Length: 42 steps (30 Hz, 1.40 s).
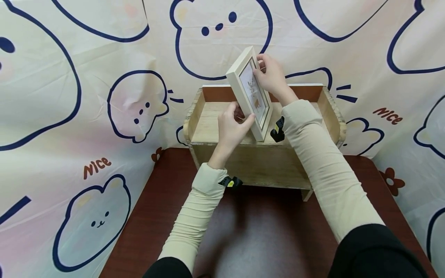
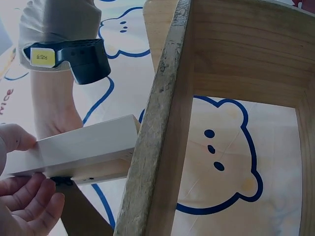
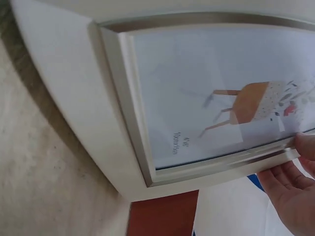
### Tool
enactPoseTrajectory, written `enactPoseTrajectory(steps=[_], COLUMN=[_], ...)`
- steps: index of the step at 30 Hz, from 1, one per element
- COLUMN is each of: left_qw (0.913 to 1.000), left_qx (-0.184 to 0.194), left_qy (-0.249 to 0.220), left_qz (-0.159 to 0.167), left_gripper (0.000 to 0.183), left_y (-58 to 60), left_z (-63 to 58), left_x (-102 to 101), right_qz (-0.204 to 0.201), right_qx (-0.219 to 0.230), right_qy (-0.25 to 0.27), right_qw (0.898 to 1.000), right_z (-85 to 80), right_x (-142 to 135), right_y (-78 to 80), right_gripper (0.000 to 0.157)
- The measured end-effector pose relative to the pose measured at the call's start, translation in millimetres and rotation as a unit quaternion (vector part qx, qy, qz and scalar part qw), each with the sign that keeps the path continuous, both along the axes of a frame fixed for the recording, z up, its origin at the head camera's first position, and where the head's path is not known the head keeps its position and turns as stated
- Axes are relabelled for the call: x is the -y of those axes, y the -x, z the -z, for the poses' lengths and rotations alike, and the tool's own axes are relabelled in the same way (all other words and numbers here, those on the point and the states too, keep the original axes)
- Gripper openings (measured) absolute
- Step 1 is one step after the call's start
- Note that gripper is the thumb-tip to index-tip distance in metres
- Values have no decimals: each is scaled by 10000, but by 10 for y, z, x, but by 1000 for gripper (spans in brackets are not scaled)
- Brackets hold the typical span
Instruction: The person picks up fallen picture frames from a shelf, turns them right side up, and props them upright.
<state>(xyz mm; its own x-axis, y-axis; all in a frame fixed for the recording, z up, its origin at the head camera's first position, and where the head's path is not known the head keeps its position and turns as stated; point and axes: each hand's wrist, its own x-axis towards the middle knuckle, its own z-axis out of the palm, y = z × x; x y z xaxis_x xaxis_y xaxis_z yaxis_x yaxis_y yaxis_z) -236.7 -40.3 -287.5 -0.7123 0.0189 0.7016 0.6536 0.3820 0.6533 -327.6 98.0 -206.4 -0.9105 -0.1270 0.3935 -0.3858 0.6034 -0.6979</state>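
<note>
A pale wooden picture frame [image 1: 240, 87] stands tilted over the upper board of a small wooden shelf [image 1: 213, 123]; whether its lower edge touches the board I cannot tell. My left hand [image 1: 232, 125] grips the lower near edge, its thumb on the front side. At the upper far edge, my right hand [image 1: 272, 77] pinches the frame between thumb and fingers. The right wrist view shows the glazed front with a print [image 3: 251, 102] of a potted plant on legs, and part of the right hand [image 3: 290, 196]. Curled fingers of the left hand [image 2: 34, 196] show under the frame [image 2: 83, 145] in the left wrist view.
The shelf has raised side panels [image 1: 194, 112] and a reddish-brown back strip [image 1: 217, 94]. It stands at the far end of a dark red-brown table [image 1: 167, 193]. Behind and beside it hangs a cloth [image 1: 139, 58] with blue bear outlines. Each wrist wears a black camera band [image 1: 231, 182].
</note>
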Motion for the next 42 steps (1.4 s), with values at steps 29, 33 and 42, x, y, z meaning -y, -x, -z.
enactPoseTrajectory(steps=[29, 33, 42], left_qw=[9996, 9990, 9992], left_qx=[-223, -293, -272], left_qy=[134, 326, 287], left_qz=[-56, -108, -80], left_gripper=[25, 23, 26], left_y=[62, 72, 77], left_z=[-21, -32, -23], left_x=[113, 126, 132], right_qz=[1055, 1068, 212], right_qx=[-317, -152, 1690], right_qy=[123, 317, 2084], right_qw=[9938, 9937, 9631], right_z=[69, 67, 218], right_x=[-169, -185, -365], right_y=[-101, -115, -93], right_gripper=[37, 36, 48])
